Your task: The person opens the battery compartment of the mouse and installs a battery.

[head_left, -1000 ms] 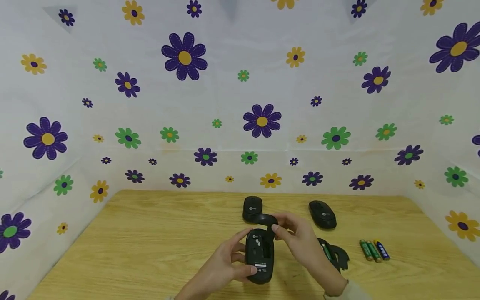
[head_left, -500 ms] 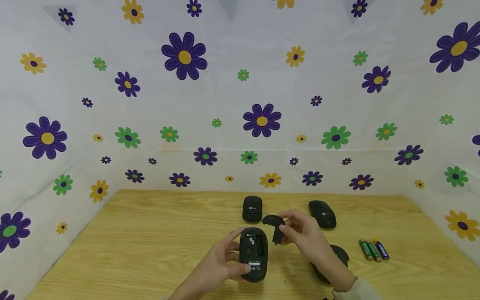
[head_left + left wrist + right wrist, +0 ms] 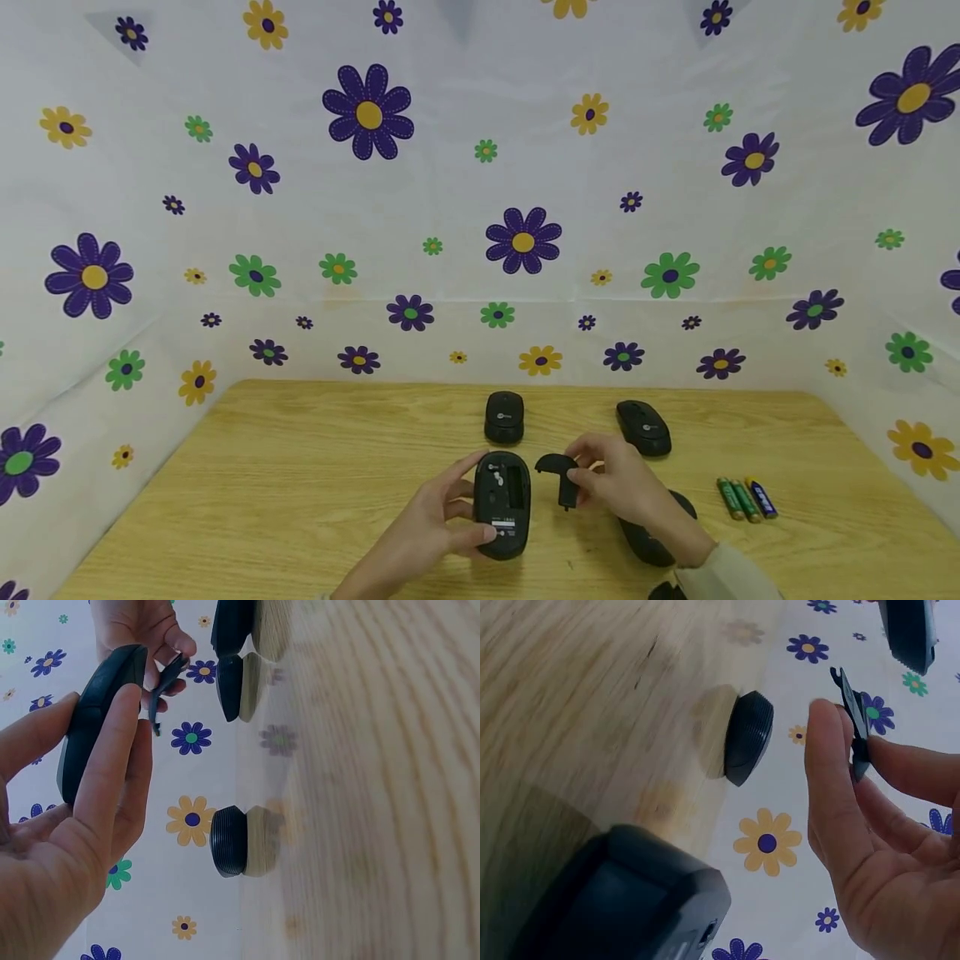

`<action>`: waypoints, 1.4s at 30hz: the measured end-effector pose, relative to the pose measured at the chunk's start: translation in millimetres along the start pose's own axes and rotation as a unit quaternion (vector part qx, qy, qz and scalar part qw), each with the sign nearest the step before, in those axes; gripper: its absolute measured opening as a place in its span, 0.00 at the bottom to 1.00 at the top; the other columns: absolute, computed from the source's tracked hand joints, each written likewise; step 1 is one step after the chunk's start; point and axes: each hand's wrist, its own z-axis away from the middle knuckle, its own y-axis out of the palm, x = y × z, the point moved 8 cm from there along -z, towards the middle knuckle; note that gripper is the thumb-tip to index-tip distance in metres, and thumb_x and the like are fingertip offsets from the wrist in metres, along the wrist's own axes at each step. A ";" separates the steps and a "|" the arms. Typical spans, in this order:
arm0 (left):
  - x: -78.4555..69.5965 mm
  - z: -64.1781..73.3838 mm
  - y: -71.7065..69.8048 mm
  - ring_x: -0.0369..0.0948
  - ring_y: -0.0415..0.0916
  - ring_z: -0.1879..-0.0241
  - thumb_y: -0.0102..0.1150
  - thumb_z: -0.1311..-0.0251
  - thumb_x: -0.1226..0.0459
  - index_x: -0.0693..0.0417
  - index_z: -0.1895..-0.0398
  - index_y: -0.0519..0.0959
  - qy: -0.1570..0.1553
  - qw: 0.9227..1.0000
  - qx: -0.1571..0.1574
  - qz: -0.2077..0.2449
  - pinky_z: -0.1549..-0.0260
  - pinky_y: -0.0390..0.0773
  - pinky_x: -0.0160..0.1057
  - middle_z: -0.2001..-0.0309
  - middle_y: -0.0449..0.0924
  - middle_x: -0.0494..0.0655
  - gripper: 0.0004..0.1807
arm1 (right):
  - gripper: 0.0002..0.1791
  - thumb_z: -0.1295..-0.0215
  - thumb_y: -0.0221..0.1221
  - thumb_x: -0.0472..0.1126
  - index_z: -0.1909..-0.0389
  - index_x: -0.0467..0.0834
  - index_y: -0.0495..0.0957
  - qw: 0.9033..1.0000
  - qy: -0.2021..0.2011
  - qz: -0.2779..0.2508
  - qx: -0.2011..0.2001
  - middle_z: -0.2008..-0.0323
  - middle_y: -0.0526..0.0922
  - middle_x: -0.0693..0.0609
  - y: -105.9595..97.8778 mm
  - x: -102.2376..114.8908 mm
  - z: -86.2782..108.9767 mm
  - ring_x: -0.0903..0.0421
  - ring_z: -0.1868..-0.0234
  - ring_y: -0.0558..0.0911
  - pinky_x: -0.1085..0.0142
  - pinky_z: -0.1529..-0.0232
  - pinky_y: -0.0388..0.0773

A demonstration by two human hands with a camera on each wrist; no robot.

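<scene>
My left hand point(image 3: 431, 521) holds a black computer mouse point(image 3: 501, 507) underside up, the thumb over its lower end. A long dark battery slot point(image 3: 515, 486) lies uncovered on the mouse's right side, beside a white label. To the right, my right hand point(image 3: 622, 482) pinches the black T-shaped battery cover point(image 3: 557, 467) between thumb and fingers, apart from the mouse. In the left wrist view the mouse point(image 3: 101, 716) is seen edge-on, raised off the table, with the cover point(image 3: 166, 681) just past it. The right wrist view shows the thin cover point(image 3: 855, 724) between the fingertips.
Two black mice stand at the back, one in the middle point(image 3: 504, 417) and one farther right point(image 3: 643, 428). Another black mouse point(image 3: 648, 540) lies partly under my right forearm. Two green batteries point(image 3: 729, 498) and a blue one point(image 3: 762, 497) lie on the right of the wooden table point(image 3: 300, 483).
The battery cover has come away from the mouse; my right hand has carried it right and slightly down. My left hand has shifted slightly left with the mouse.
</scene>
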 end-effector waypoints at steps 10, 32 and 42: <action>-0.1 -0.1 -2.1 0.48 0.81 0.54 0.65 0.44 0.79 0.55 0.20 0.55 0.008 1.000 0.003 0.009 0.61 0.88 0.49 0.49 0.78 0.57 0.48 | 0.05 0.34 0.58 0.23 0.58 0.28 0.76 0.995 0.004 0.090 0.043 0.77 0.78 0.51 11.3 -8.8 -3.7 0.47 0.81 0.82 0.61 0.80 0.84; -0.9 -0.1 -2.0 0.48 0.81 0.53 0.65 0.44 0.79 0.55 0.20 0.55 0.003 1.000 0.006 0.010 0.61 0.88 0.49 0.49 0.78 0.57 0.48 | 0.09 0.34 0.51 0.19 0.57 0.28 0.76 0.983 0.074 0.162 0.046 0.81 0.78 0.48 11.9 -21.6 -3.6 0.52 0.81 0.81 0.62 0.79 0.83; -0.2 -0.1 -1.6 0.49 0.80 0.53 0.64 0.43 0.79 0.55 0.20 0.56 0.002 1.000 0.008 0.014 0.60 0.88 0.49 0.48 0.77 0.58 0.48 | 0.08 0.31 0.53 0.24 0.54 0.29 0.77 0.989 0.102 0.107 -0.016 0.74 0.79 0.45 -19.7 -14.6 1.3 0.51 0.78 0.81 0.58 0.79 0.86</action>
